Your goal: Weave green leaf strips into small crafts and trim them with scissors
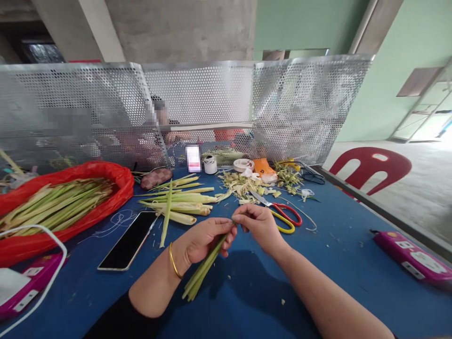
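Note:
My left hand, with a gold bangle on the wrist, is closed round a small bundle of green leaf strips that slants down toward me over the blue table. My right hand pinches the top end of the same bundle, fingertips touching those of the left hand. Just beyond my hands lie red and yellow handled scissors and a loose pile of pale green leaf stalks.
A red bag of leaf strips sits at the left, a black phone beside it. Pink devices lie at the left and right edges. Leaf scraps, tape rolls and a perforated metal screen stand behind; a person sits beyond it.

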A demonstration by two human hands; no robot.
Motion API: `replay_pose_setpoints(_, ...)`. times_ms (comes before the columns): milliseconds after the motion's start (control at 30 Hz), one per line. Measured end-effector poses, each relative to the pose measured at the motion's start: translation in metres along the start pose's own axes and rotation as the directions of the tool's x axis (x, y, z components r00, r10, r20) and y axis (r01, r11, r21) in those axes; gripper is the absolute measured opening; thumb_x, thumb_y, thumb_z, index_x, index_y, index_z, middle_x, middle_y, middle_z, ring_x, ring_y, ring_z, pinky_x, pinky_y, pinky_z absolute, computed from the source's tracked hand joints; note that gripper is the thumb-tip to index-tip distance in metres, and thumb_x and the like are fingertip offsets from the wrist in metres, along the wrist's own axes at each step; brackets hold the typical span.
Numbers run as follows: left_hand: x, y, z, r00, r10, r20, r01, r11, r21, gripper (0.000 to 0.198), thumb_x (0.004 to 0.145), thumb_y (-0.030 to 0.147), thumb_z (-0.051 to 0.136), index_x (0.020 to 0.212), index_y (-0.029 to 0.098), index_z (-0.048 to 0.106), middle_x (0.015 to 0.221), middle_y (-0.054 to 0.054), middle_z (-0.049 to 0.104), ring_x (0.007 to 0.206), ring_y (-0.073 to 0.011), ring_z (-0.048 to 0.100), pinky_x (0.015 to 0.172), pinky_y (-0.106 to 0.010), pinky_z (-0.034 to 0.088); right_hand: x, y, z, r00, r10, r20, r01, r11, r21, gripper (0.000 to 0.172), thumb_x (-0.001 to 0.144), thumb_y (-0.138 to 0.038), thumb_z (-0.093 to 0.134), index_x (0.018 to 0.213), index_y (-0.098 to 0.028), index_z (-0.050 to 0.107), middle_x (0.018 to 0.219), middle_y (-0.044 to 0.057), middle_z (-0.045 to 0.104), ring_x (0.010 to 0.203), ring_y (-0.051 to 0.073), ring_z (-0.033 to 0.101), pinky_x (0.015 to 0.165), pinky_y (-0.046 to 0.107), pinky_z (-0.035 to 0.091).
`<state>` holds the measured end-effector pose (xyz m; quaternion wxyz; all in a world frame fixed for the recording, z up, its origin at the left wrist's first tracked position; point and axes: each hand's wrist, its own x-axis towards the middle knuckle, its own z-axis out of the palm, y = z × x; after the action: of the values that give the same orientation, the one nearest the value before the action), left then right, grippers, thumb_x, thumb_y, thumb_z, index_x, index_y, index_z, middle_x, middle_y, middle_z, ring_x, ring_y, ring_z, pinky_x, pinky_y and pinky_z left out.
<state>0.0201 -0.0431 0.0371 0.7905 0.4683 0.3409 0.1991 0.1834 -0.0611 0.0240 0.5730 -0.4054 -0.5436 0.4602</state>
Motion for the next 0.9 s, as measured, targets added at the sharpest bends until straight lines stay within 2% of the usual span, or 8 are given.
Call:
replay_pose_setpoints(200,-0.005,0.008,-0.008,0.969,0.158,-0.189,-0.177,0.98,-0.086,0.017,0.08,0.028,0.064,0.076,0.012,0.06,0.06,0.003,0.048,0.046,-0.0041,0.043,0.04,-0.014,0.032,0.009,0.006,-0.01,0.997,0.01,-0.076,-0.022,0.987,-0.159,0.021,0.072,-0.035,0.067,0.084,-0.018,0.068,0.059,-0.002,0.062,0.046,0.011,0.052,0.047,0.023,0.042)
replay_pose_setpoints(333,-0.016,0.028,-0.027,0.884,0.237,-0.402,-0.374,0.875,-0.307,0.009,0.087,0.013,0.052,0.079,0.011,0.057,0.059,0.005,0.044,0.041,-0.0015,0.037,0.036,-0.012,0.028,0.018,0.0,-0.042,0.941,-0.155,-0.299,0.022,0.915,-0.403,0.028,0.076,-0.042,0.062,0.064,-0.017,0.064,0.051,-0.001,0.059,0.048,0.013,0.053,0.051,0.025,0.043)
replay_pose_setpoints(433,-0.025,0.04,-0.04,0.84,0.213,-0.5,-0.442,0.802,-0.401,0.015,0.09,0.009,0.044,0.079,0.011,0.054,0.056,0.006,0.043,0.037,-0.0014,0.036,0.035,-0.012,0.029,0.026,-0.008,-0.08,0.888,-0.202,-0.413,-0.079,0.817,-0.571,0.037,0.078,-0.048,0.057,0.062,-0.016,0.066,0.046,0.0,0.058,0.047,0.015,0.053,0.052,0.026,0.042)
replay_pose_setpoints(600,-0.046,0.055,-0.05,0.813,0.275,-0.514,-0.525,0.727,-0.442,0.018,0.09,0.007,0.041,0.079,0.012,0.054,0.055,0.006,0.044,0.038,-0.0019,0.039,0.034,-0.011,0.031,0.031,-0.012,-0.13,0.789,-0.333,-0.517,-0.262,0.578,-0.773,0.035,0.069,-0.038,0.061,0.093,-0.016,0.072,0.079,0.008,0.073,0.073,0.025,0.064,0.061,0.032,0.043)
replay_pose_setpoints(700,-0.049,0.054,-0.041,0.736,0.384,-0.558,-0.631,0.688,-0.358,0.015,0.089,0.01,0.046,0.079,0.012,0.056,0.057,0.006,0.046,0.038,-0.0011,0.038,0.035,-0.011,0.029,0.027,0.001,-0.132,0.81,-0.327,-0.488,-0.301,0.482,-0.823,0.033,0.076,-0.044,0.053,0.089,-0.02,0.073,0.07,0.006,0.072,0.065,0.024,0.065,0.055,0.03,0.042)
replay_pose_setpoints(733,-0.047,0.049,-0.034,0.737,0.377,-0.561,-0.622,0.702,-0.347,0.013,0.087,0.01,0.047,0.078,0.011,0.057,0.057,0.005,0.046,0.039,-0.0008,0.037,0.035,-0.011,0.028,0.025,0.007,-0.13,0.826,-0.334,-0.455,-0.289,0.442,-0.849,0.033,0.078,-0.045,0.052,0.087,-0.021,0.072,0.07,0.005,0.073,0.064,0.024,0.065,0.054,0.03,0.042)
replay_pose_setpoints(800,-0.035,0.033,-0.015,0.821,0.278,-0.499,-0.495,0.781,-0.38,0.011,0.085,0.011,0.051,0.077,0.011,0.057,0.058,0.005,0.044,0.039,-0.0008,0.036,0.035,-0.012,0.024,0.022,0.02,-0.126,0.873,-0.373,-0.316,-0.205,0.307,-0.929,0.033,0.08,-0.045,0.049,0.087,-0.022,0.072,0.074,0.006,0.073,0.067,0.025,0.066,0.057,0.032,0.043)
replay_pose_setpoints(900,-0.015,0.003,0.014,0.937,0.009,-0.35,-0.172,0.883,-0.437,0.013,0.084,0.014,0.048,0.074,0.011,0.056,0.059,0.004,0.044,0.039,-0.0018,0.035,0.037,-0.014,0.021,0.019,0.034,-0.121,0.881,-0.473,-0.018,0.022,0.078,-0.997,0.035,0.086,-0.042,0.044,0.085,-0.02,0.071,0.078,0.009,0.074,0.075,0.027,0.067,0.07,0.037,0.046)
